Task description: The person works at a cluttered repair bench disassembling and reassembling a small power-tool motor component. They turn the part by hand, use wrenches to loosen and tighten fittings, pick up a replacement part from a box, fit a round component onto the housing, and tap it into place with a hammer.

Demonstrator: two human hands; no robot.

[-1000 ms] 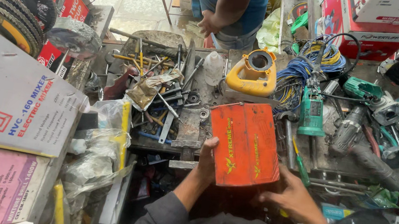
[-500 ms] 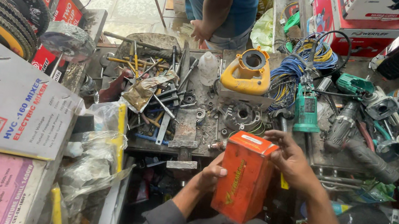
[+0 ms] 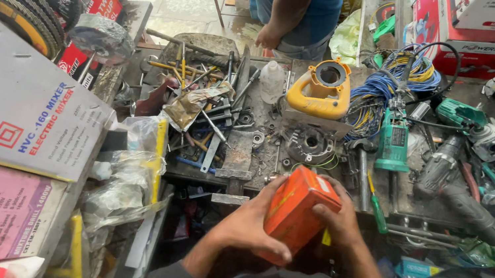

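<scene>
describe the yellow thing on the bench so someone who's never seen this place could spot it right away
Start at the cluttered grey metal workbench in front of the person holding the orange cardboard box. Look to its far edge, just left of the tangle of blue and yellow wires. There lies a yellow plastic tool housing with a loop handle and a round open hole, the only large bright yellow piece among grey metal parts.

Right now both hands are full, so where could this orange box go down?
Hardly anywhere. The orange box sits between left hand and right hand. Only the grey bench strip between scattered tools and round metal part looks fairly bare.
</scene>
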